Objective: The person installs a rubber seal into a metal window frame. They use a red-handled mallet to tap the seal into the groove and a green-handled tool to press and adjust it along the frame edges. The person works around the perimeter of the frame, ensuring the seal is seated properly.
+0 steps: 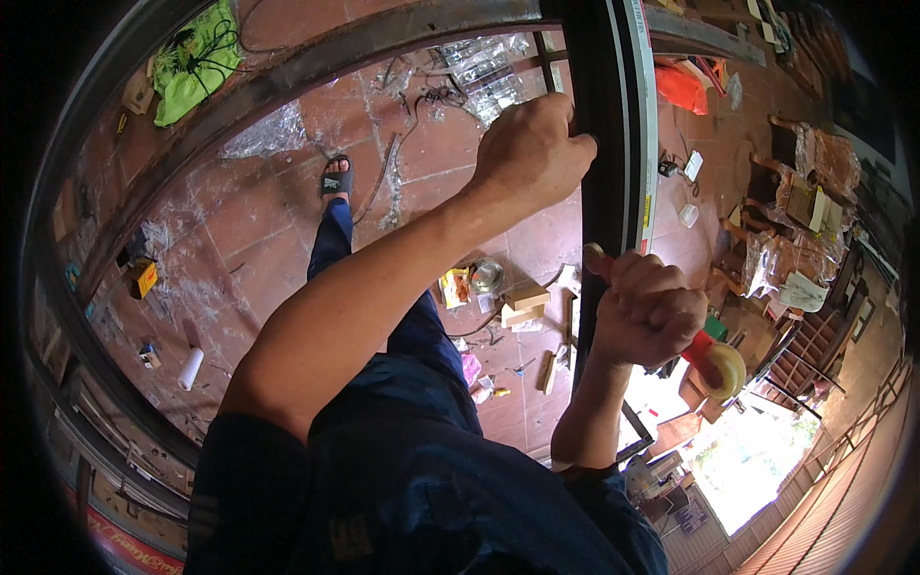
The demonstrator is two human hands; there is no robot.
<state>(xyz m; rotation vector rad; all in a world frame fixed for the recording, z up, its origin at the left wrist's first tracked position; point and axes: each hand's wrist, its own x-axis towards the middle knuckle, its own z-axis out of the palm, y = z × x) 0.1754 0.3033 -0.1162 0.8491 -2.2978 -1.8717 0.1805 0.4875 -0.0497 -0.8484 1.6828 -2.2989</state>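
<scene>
A long black metal bar runs down the middle, with a silver-white strip along its right side. My left hand is closed at the bar's left edge, its knuckles up and a finger against the dark face. Whatever those fingers pinch is hidden. Lower down, my right hand is wrapped in a fist around a tool with a red shaft and a pale yellow rounded end, which sticks out to the lower right. The rest of that tool is covered by the fist, so its kind cannot be told.
Dark steel beams curve around the left and top. On the tiled floor far below lie a lime-green cloth, plastic sheeting, a yellow box, a white roll and cardboard boxes. Plastic-wrapped chairs stand at right.
</scene>
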